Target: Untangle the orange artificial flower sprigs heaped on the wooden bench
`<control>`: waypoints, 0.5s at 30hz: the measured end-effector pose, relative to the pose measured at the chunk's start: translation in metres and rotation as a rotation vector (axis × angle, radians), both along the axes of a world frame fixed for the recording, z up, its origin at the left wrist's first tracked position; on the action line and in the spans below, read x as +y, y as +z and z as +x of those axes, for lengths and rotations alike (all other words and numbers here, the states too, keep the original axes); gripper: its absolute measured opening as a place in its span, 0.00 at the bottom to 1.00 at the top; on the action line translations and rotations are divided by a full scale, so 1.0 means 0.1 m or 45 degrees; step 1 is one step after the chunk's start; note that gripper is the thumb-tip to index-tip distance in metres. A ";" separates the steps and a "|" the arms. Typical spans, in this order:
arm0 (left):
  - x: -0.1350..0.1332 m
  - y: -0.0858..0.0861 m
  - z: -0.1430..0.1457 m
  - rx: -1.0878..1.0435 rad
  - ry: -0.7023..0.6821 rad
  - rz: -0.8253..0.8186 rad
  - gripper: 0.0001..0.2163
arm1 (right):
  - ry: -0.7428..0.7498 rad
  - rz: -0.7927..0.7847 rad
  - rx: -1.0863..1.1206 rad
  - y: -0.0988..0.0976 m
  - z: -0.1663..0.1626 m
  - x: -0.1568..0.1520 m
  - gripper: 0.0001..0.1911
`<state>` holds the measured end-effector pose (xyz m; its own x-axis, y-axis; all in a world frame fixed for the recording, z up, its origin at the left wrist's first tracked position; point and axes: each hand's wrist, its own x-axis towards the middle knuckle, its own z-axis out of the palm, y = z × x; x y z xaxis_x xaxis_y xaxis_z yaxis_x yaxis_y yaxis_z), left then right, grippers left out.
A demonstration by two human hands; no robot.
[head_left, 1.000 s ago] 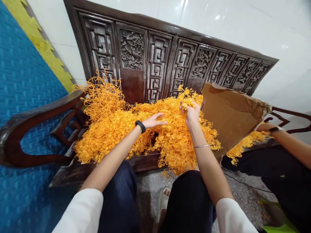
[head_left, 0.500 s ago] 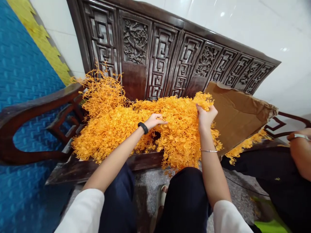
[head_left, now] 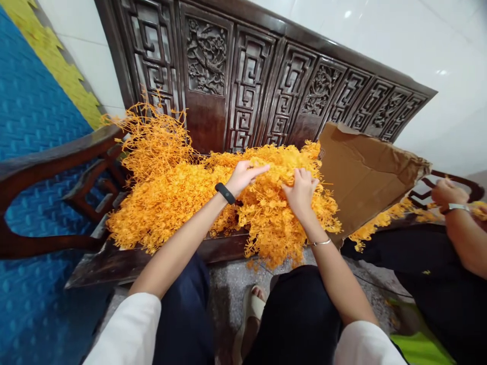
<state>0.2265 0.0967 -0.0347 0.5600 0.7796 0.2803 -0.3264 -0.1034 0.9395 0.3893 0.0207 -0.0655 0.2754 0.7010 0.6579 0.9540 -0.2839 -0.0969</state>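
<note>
A large heap of orange plastic flower sprigs (head_left: 163,203), thin-stemmed with small flower-like heads, is spread over the seat of a dark wooden bench (head_left: 216,248). My left hand (head_left: 241,178), with a black band at its wrist, is closed on some sprigs at the middle of the heap; its fingertips are partly hidden. Just to the right, my right hand (head_left: 302,192), wearing a thin bracelet, has its fingers bent into the sprigs and grips some. A thick bunch hangs over the seat's front edge below both hands.
A brown cardboard sheet (head_left: 369,177) leans on the bench right of the heap, with more orange sprigs beyond it. Another person's hand (head_left: 451,195) is at the far right. The carved backrest (head_left: 207,119) rises behind; a curved armrest (head_left: 57,152) stands left.
My right hand has come down and left from the heap's upper right edge, closer to my left hand. The left hand has risen slightly. The other person's hand has moved up and left.
</note>
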 end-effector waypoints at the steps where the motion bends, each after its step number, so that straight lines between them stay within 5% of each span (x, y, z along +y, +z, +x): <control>1: -0.02 0.04 0.00 -0.007 0.002 0.011 0.22 | -0.044 0.018 0.015 0.01 0.08 0.01 0.15; 15: -0.20 0.08 -0.15 -0.394 0.101 0.007 0.25 | -0.208 0.047 0.027 0.03 0.39 0.23 0.13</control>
